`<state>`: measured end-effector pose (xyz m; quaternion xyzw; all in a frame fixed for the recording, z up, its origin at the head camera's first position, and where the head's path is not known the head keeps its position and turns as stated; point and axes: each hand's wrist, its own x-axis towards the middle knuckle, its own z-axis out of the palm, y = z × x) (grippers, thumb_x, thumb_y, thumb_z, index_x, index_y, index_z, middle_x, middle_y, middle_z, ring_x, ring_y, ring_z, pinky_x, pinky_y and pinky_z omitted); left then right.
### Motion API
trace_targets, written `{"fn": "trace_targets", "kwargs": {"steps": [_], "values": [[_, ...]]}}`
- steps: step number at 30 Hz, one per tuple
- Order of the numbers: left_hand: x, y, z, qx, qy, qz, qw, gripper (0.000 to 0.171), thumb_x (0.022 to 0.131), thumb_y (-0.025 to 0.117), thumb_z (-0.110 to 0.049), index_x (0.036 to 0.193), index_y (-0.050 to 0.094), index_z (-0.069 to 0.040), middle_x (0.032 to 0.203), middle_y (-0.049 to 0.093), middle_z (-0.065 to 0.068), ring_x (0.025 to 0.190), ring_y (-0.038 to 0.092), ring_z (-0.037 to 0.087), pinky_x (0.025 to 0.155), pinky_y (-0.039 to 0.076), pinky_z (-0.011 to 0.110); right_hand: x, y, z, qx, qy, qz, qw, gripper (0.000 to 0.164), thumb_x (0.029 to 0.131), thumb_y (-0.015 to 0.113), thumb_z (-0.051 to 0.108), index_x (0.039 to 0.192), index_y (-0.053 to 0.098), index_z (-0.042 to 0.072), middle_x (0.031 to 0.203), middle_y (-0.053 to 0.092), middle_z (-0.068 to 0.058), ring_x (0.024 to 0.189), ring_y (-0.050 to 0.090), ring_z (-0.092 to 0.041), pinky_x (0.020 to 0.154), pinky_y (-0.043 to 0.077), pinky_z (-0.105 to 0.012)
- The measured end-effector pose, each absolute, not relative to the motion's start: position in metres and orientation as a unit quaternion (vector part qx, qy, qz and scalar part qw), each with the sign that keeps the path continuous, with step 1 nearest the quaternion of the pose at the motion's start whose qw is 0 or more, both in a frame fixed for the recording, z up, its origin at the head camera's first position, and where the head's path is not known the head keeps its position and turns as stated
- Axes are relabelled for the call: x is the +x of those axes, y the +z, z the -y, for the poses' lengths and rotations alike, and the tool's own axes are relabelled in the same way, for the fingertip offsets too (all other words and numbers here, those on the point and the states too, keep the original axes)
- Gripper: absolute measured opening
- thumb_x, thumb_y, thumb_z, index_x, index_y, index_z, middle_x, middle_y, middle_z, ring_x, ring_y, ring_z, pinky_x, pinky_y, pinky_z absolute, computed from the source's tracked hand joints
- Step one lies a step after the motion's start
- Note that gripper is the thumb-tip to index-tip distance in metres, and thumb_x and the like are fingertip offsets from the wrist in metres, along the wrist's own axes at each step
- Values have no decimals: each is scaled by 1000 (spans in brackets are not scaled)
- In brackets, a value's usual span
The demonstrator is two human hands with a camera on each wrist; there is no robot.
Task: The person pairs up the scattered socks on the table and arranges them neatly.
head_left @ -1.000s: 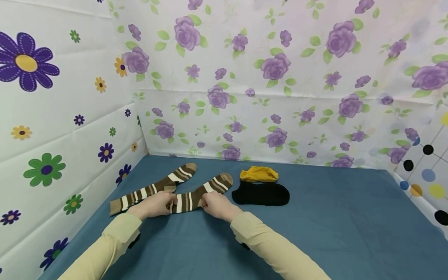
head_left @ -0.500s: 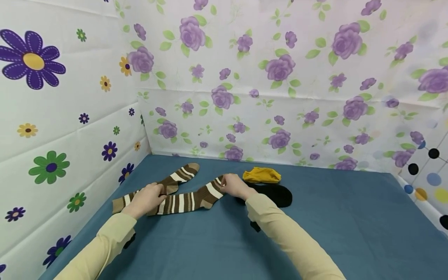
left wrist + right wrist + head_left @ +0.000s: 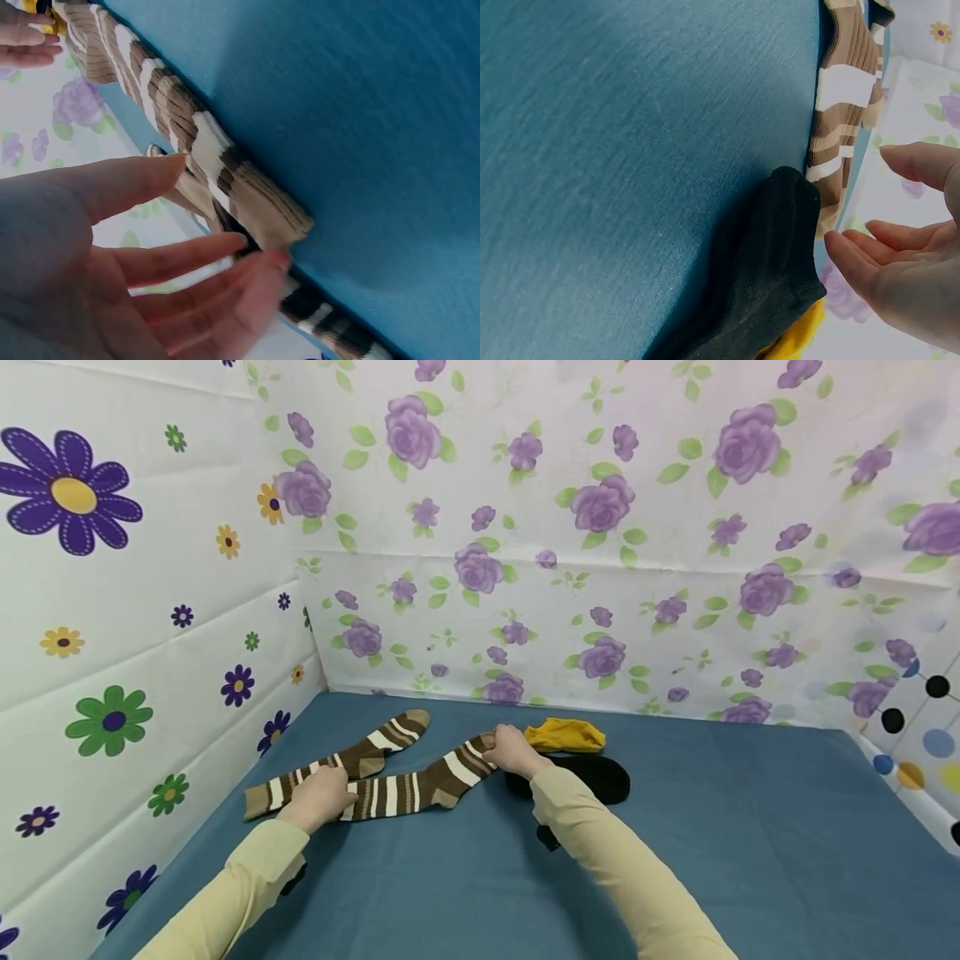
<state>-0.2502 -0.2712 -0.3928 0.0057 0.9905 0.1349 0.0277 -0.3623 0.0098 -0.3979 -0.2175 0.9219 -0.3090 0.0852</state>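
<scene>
A brown, tan and white striped sock [image 3: 392, 795] lies flat on the table, its toe angled up to the right. At its cuff, my left hand [image 3: 318, 797] has its thumb apart from the fingers; in the left wrist view the fingertips [image 3: 232, 241] are right by the tan cuff. My right hand [image 3: 513, 750] is over the toe end, and the right wrist view shows its thumb and fingers spread with nothing between them. A matching striped sock [image 3: 390, 732] lies just behind, partly hidden by my left hand.
A black ankle sock [image 3: 600, 777] lies to the right, partly covered by my right hand and sleeve. Behind it is a yellow sock [image 3: 566, 735]. A blue cloth [image 3: 712, 827] covers the table, with flowered sheets [image 3: 675, 485] hanging at the back and left.
The front striped sock's cuff section now lies stretched farther left. My left hand has shifted left along it, and my right hand has moved from its heel up to the toe, both loosening their pinch.
</scene>
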Motion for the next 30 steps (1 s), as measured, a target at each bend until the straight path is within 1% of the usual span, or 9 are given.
{"fn": "trace_targets", "kwargs": {"steps": [1,2,4,5,7,9,11,19,30], "values": [[-250,-393,270,0,134,-991,29,28,86,61,-11,59,53,-7,51,43,5,42,41,13,39,32,25,-362,-398,-10,-217,-310,-921,88,37,88,58,7,118,48,-12,111,50,-21,82,48,-25,67,38,-36],[-250,-393,270,-6,130,-991,31,28,86,61,-12,59,53,-6,51,43,6,42,42,13,39,32,25,-362,-398,-10,-218,-313,-920,93,32,88,58,7,112,50,-12,103,51,-20,74,46,-24,64,36,-35],[-249,-393,271,-20,125,-991,38,28,86,61,-13,60,54,-5,52,45,7,43,43,14,39,33,26,-363,-399,-9,-220,-313,-919,100,17,88,58,8,91,55,-8,83,51,-14,59,39,-18,57,33,-32],[-248,-393,272,-24,122,-991,41,25,86,61,-14,66,57,0,55,46,8,44,45,15,40,34,27,-363,-399,-9,-221,-312,-918,104,16,88,59,8,79,53,-5,72,46,-10,53,33,-16,54,31,-30],[-247,-394,274,-29,124,-991,51,24,87,60,-14,81,58,10,61,48,11,49,48,17,43,38,30,-364,-401,-9,-219,-310,-918,113,32,88,59,8,61,43,4,56,33,-3,45,24,-12,48,28,-28],[-247,-394,275,-29,129,-990,58,34,86,60,-13,97,53,18,66,49,13,53,50,19,48,41,32,-365,-403,-10,-215,-305,-920,123,43,88,59,10,54,33,11,51,23,0,41,19,-10,45,25,-26],[-247,-394,276,-26,133,-989,62,45,86,61,-12,109,44,22,70,49,13,56,51,20,51,42,34,-366,-404,-10,-209,-304,-920,132,45,88,59,10,52,31,13,48,21,2,40,18,-8,43,25,-25],[-250,-396,272,-50,142,-987,54,51,83,64,-9,116,41,21,69,50,13,56,51,21,49,42,33,-369,-407,-9,-202,-323,-915,133,46,88,57,9,51,30,13,46,19,3,39,17,-8,41,23,-24],[-253,-393,270,-73,166,-982,45,43,79,69,-7,106,46,18,71,50,14,58,52,24,50,44,37,-372,-408,-12,-196,-327,-920,93,46,86,52,2,49,29,13,46,19,4,40,16,-8,42,20,-24]]}}
